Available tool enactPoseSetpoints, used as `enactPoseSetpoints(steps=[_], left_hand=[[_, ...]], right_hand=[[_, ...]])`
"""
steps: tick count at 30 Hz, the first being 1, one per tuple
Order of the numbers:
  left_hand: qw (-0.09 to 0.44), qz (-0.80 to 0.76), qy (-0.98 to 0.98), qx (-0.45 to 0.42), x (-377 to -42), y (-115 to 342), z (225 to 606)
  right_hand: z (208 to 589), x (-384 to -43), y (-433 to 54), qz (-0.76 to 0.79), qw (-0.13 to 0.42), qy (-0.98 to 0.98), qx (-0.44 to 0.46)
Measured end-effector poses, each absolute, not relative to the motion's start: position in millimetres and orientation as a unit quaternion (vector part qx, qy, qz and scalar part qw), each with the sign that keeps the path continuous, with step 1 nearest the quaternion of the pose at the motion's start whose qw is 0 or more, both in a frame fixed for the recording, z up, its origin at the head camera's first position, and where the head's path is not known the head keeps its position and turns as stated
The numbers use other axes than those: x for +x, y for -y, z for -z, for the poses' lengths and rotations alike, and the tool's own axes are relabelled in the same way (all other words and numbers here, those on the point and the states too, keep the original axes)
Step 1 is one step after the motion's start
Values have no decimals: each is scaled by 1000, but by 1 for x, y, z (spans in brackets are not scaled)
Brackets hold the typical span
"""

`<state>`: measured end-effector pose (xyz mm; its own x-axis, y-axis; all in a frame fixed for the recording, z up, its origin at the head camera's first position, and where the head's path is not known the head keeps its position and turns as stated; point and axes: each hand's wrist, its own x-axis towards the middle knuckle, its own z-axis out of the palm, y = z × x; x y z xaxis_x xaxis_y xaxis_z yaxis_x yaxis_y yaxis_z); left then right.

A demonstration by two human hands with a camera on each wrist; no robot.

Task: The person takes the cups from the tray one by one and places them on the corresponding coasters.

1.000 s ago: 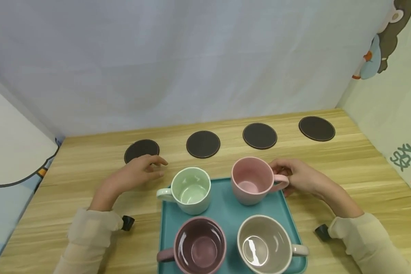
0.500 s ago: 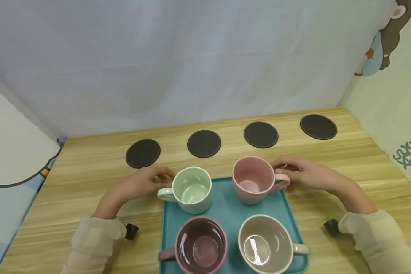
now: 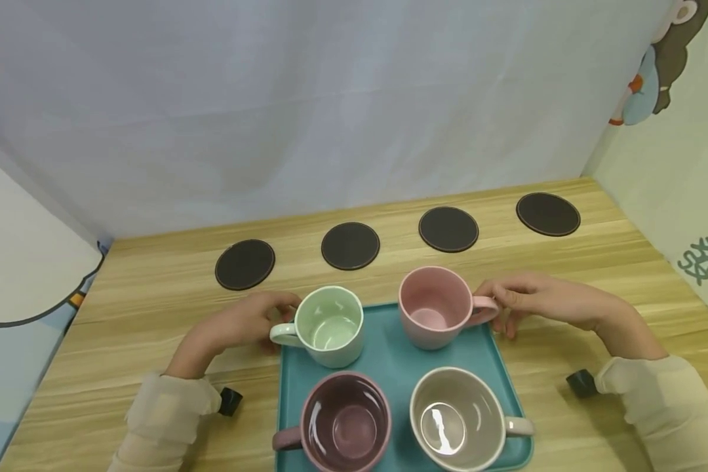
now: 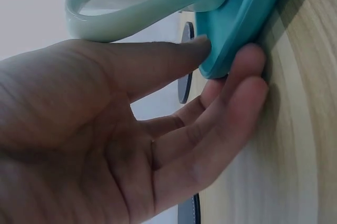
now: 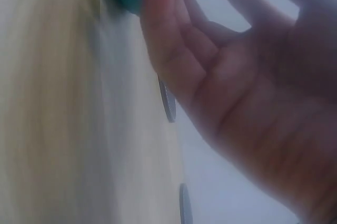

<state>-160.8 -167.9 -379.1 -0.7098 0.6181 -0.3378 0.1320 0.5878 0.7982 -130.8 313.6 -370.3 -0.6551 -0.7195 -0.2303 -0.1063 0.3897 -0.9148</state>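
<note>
In the head view, a teal tray [image 3: 383, 351] carries a mint green mug [image 3: 330, 328], a pink mug [image 3: 433, 308], a plum mug [image 3: 347, 423] and a beige mug [image 3: 457, 419]. My left hand [image 3: 244, 321] pinches the tray's far left corner. In the left wrist view its thumb [image 4: 181, 58] lies over the rim, with curled fingers [image 4: 210, 134] below, under the mint mug's handle. My right hand [image 3: 537, 300] is at the far right corner beside the pink mug's handle, fingers spread and loosely bent. The right wrist view, blurred, shows fingers [image 5: 163, 29] against the tray's edge.
Black round coasters stand in a row along the back of the wooden table [image 3: 153, 275], among them a left one [image 3: 244, 264] and a far right one [image 3: 547, 214]. A pale cloth [image 3: 330, 111] hangs behind. A printed panel [image 3: 672, 196] borders the right side.
My left hand has come down and right from near the left coaster to the tray's corner. My right hand has shifted slightly right, its fingers loosening. Mugs and tray stay in place.
</note>
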Motion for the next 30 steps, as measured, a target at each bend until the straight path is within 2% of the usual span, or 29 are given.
enactPoseSetpoints(steps=[8,17,30], left_hand=[[330,-414,-817,228,-161,171,385],[341,-417,-811,227,-164,174,388],[349,-421,-811,207,-164,173,391]], right_hand=[[371,-129,-308,501,356,-740,-271],[374,-129,-307,522,337,-727,-292],[377,-128,-304,545,347,-703,-296]])
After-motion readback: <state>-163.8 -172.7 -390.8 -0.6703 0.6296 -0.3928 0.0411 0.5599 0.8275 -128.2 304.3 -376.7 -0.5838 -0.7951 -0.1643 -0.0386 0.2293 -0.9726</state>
